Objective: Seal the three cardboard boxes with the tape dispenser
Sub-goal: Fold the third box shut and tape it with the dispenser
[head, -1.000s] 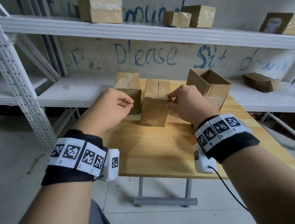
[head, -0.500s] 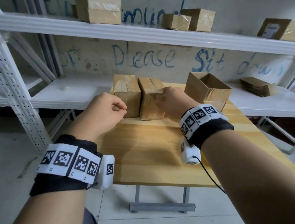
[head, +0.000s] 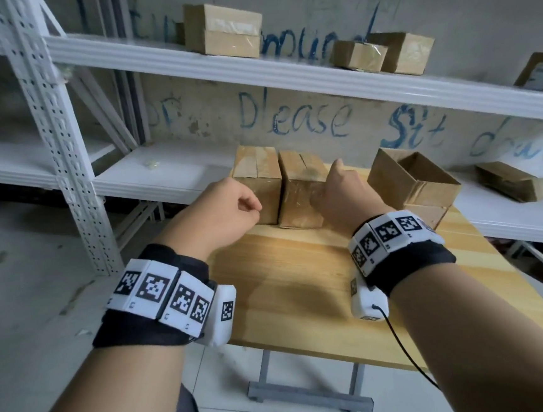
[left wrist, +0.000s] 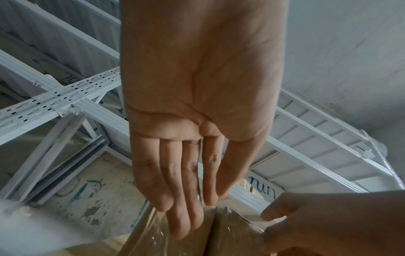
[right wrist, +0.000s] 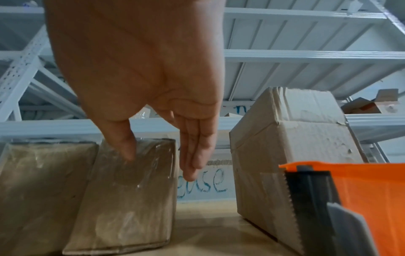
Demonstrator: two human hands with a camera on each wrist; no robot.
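A grey wall (head: 328, 10) with worn patches carries blue handwriting (head: 292, 118), partly reading "Please Sit". In front of it stands white metal shelving (head: 284, 70) with perforated uprights (head: 50, 126) and diagonal braces. Several cardboard boxes (head: 225, 29) sit on the upper shelf, and one more lies on the lower shelf at the right. A wooden table (head: 303, 288) on a grey metal base (head: 309, 396) stands against the shelving. The floor (head: 25, 293) is pale grey concrete, scuffed and stained. Light is soft and even.
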